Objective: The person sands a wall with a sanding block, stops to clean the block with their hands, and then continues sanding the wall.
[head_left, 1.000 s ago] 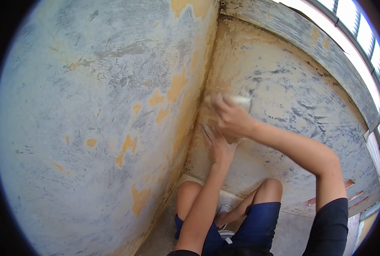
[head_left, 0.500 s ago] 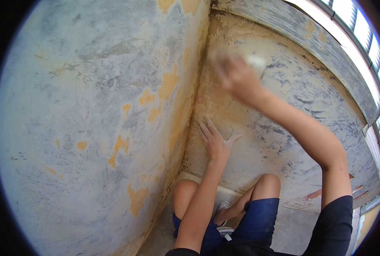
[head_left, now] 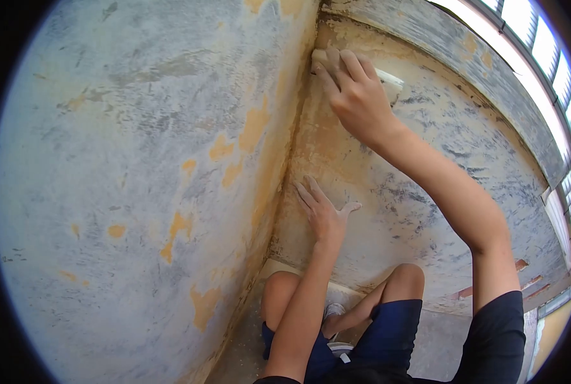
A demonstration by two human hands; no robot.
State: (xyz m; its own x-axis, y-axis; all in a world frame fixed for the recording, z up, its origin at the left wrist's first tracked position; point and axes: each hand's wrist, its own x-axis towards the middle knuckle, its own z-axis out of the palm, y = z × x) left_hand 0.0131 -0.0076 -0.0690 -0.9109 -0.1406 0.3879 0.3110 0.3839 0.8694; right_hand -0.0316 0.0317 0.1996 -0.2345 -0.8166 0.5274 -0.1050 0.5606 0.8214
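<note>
High on the right-hand wall (head_left: 426, 160), close to the corner, my right hand (head_left: 362, 96) is wrapped round a pale flat-edged tool (head_left: 390, 82) that lies against the surface. The tool's exact shape is partly hidden by my fingers. Lower down, my left hand (head_left: 324, 208) rests on the same wall beside the corner, its fingers spread and whitish with dust, holding nothing. Patchy grey and ochre plaster covers the wall around both hands.
The left wall (head_left: 138, 141), grey with ochre patches, meets the other wall at a dark corner line. A curved ledge (head_left: 439, 41) runs above, with bright slatted openings (head_left: 545, 45) beyond. My bent knees and the concrete floor (head_left: 436, 333) are below.
My right hand, blurred before, has moved slightly up with the tool, nearer the corner, and now shows sharply. My left hand has stayed in nearly the same place.
</note>
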